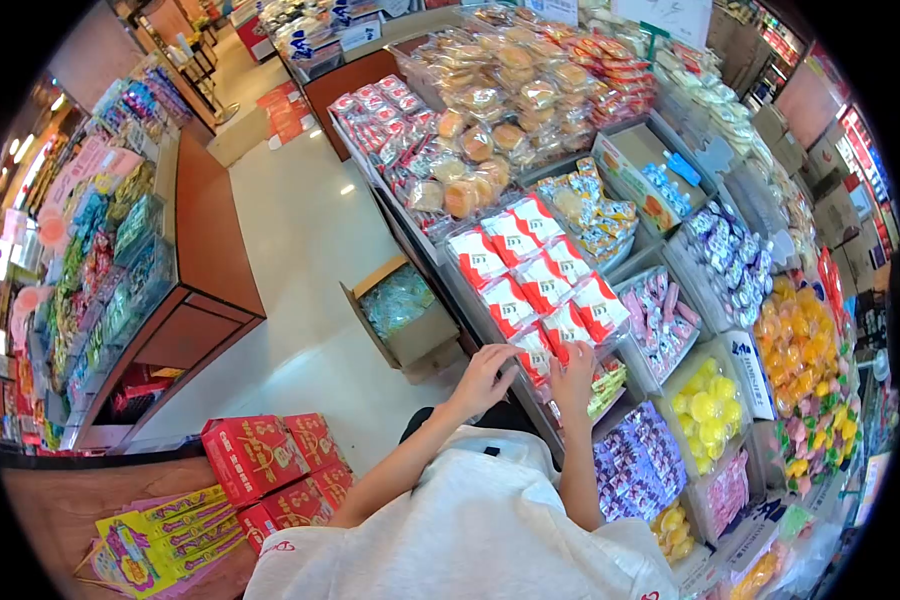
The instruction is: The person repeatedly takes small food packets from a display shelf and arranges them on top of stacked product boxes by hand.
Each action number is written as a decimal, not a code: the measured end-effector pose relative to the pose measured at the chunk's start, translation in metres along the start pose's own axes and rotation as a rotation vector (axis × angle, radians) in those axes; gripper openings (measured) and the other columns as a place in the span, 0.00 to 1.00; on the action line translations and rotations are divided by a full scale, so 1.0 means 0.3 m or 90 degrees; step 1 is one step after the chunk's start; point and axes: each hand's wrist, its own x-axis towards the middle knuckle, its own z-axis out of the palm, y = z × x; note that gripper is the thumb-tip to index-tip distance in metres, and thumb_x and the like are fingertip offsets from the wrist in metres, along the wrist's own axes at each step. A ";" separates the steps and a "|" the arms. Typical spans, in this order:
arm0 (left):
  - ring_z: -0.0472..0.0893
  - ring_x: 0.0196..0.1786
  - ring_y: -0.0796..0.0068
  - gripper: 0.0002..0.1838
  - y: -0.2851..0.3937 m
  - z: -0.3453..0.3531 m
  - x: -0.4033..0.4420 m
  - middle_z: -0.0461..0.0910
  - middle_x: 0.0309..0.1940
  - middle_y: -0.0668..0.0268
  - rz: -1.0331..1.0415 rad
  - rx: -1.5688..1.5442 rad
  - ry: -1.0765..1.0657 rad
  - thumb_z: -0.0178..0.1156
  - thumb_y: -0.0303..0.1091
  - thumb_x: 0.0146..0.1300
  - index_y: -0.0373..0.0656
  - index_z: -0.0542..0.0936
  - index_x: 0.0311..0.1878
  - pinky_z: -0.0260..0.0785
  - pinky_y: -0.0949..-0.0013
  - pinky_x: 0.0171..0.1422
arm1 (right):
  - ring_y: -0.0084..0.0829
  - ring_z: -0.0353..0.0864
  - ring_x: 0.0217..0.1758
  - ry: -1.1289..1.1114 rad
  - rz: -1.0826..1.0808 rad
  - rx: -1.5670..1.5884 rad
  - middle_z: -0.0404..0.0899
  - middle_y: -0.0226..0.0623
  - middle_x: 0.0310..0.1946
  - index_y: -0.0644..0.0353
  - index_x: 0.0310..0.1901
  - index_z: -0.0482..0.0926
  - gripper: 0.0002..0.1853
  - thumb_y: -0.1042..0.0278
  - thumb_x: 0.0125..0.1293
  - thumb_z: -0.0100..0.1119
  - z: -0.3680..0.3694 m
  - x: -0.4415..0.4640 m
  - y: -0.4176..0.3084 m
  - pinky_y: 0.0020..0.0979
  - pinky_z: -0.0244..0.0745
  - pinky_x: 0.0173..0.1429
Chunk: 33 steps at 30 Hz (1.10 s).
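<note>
Lying just ahead of the fingers, the red-and-white packets (pixel 542 282) form a block whose long axis runs away from the person, slanting a little to the left at its far end. They sit in a clear tray (pixel 462 289) along the left edge of the bench. The near-left packet lies between the left hand (pixel 483 381) and the right hand (pixel 572 382): the left fingers are at its left side, the right ones at its right, by the middle packet of the near row. Neither hand is plainly the nearer. The left fingers are parted and loosely bent, with nothing seen gripped; whether they touch the packet's edge, I cannot tell. The right fingers point down at the packets, and whether they are closed on one is unclear.

Counted from above, nine packets show, three rows of three; any layers beneath are hidden. One compartment of green-wrapped sweets (pixel 606 388) is just right of the right hand. One open cardboard box (pixel 417 337) stands on the floor, left of the bench. At least four red cartons (pixel 255 458) lie together at the lower left. The yellow sweets (pixel 708 407) overlap too much to count.
</note>
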 end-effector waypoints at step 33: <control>0.67 0.71 0.66 0.45 -0.042 -0.047 0.035 0.61 0.72 0.55 -0.205 -0.568 -0.015 0.68 0.34 0.63 0.38 0.52 0.76 0.60 0.61 0.74 | 0.38 0.72 0.63 -0.202 0.058 0.375 0.70 0.47 0.59 0.65 0.67 0.63 0.40 0.71 0.52 0.72 -0.102 -0.018 -0.190 0.38 0.69 0.66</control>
